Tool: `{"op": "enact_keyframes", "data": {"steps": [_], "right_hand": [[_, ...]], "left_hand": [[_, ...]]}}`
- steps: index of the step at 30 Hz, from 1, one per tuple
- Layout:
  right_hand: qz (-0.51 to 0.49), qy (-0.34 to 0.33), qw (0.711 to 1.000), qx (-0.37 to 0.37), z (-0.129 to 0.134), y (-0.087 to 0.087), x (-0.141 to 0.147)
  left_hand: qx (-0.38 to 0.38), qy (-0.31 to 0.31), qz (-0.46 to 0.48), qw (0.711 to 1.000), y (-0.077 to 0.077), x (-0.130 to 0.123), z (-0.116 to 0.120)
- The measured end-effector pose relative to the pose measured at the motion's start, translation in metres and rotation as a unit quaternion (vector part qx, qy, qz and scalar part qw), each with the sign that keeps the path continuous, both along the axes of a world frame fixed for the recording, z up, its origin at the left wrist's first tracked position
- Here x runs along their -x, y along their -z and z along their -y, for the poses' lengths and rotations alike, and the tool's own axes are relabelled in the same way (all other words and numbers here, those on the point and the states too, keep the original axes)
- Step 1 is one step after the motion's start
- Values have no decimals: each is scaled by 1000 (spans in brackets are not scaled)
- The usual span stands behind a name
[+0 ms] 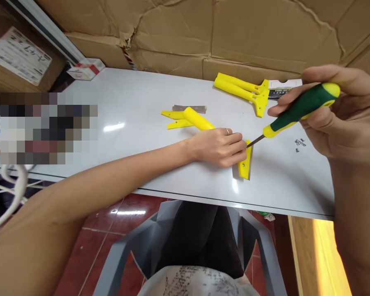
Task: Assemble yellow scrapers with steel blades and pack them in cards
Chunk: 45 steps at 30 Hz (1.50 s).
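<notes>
Screwdriver (299, 109) and yellow scraper (200, 118): how do the hands hold them?

The right hand (336, 107) grips the screwdriver between thumb and fingers. The left hand (220, 148) is clamped over the scraper and holds it on the surface (290, 185). The two hands are apart from each other.

And where exactly is the scraper?

It lies under the left hand: handle towards ten o'clock, head (244, 169) at about four o'clock. The small screws (300, 142) rest loose at three o'clock.

What makes this step good, in your opinion?

I judge it is turning a screw. The screwdriver leans towards two o'clock, so I would raise it more upright, otherwise it may slip. The fingertips are just beside the tip (249, 145); I would move them back a little. Whether the tip sits in a screw, I cannot tell.
</notes>
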State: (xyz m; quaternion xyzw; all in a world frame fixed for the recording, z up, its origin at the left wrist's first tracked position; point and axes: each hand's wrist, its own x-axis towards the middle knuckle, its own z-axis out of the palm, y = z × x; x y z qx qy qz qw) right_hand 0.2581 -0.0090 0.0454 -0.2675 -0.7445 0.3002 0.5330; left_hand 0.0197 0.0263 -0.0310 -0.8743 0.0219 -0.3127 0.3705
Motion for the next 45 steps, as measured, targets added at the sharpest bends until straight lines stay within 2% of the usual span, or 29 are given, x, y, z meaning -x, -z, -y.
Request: {"op": "enact_keyframes", "data": {"steps": [3,7,9,12,14,17,22,24,27,31,32,34,37,39,41,45], "right_hand": [[-44,87,995,-22,1,4,11],[-57,121,990,-50,0,9,17],[-46,85,995,-37,-1,8,12],[-18,-36,999,32,-3,3,1],[-5,-75,996,39,-5,1,-5],[-6,-43,999,-15,-9,2,-7],[-49,87,993,-60,-9,13,8],[-74,114,988,-69,-7,16,12],[-63,89,992,-66,-10,16,8],[-33,-22,999,1,-21,15,-9],[-40,-25,999,13,-22,15,-11],[-61,11,998,15,-22,15,-11],[-85,89,992,-18,-16,18,-1],[-90,110,989,-46,-12,19,6],[-79,100,990,-63,-10,17,7],[-20,-3,1000,-24,-10,8,-1]], "left_hand": [[10,-12,6,1000,0,-2,3],[10,-15,14,1000,-2,-2,4],[4,0,15,1000,-4,-1,4],[0,20,21,1000,-7,1,3],[0,28,11,1000,-7,2,3],[2,14,8,1000,-5,1,3],[13,-50,44,998,1,-3,2],[17,-64,50,997,2,-3,1],[15,-49,39,998,0,-1,2],[0,12,6,1000,-5,1,4],[-2,17,3,1000,-5,1,5],[-1,11,7,1000,-5,0,4],[9,-19,38,999,-2,-1,3],[9,-32,55,998,-1,-1,3],[2,-32,50,998,0,0,3],[-12,-12,32,999,-2,1,5]]}}
